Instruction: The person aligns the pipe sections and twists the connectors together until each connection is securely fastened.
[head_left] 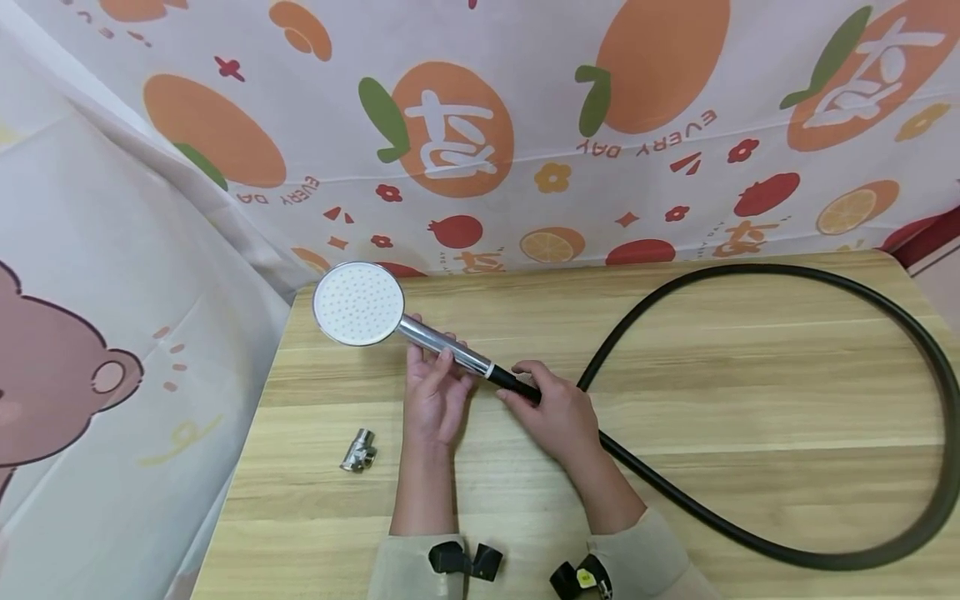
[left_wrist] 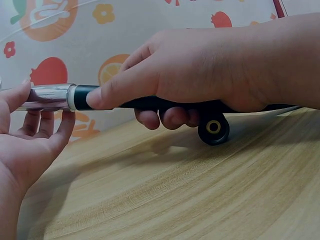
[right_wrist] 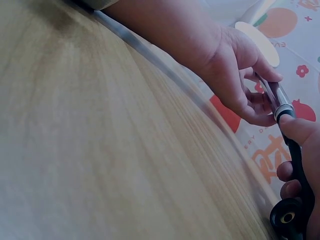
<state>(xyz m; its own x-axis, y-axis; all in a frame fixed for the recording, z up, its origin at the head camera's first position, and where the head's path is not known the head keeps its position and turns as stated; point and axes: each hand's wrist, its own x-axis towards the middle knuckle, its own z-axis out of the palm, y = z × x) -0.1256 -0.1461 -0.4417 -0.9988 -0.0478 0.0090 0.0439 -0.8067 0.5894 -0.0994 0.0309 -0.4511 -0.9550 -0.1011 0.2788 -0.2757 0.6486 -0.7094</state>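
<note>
A shower head (head_left: pixel 358 303) with a round white face and chrome handle (head_left: pixel 442 342) is held up over the table. My left hand (head_left: pixel 438 396) grips the handle from below, thumb on top. At the handle's lower end a black hose (head_left: pixel 772 268) meets it, just past a pale ring (left_wrist: pixel 72 97). My right hand (head_left: pixel 558 408) grips the hose right beside that joint, thumb along it and fingers curled under. Below the right hand, in the left wrist view, hangs a black hose end (left_wrist: pixel 213 131) with a brass-coloured ring inside.
A small chrome valve fitting (head_left: pixel 359 451) lies on the wooden table (head_left: pixel 300 517) left of my left forearm. The hose makes a wide loop across the right side of the table. Behind stands a fruit-printed cloth (head_left: pixel 525 100); another printed cloth (head_left: pixel 150 292) hangs at left.
</note>
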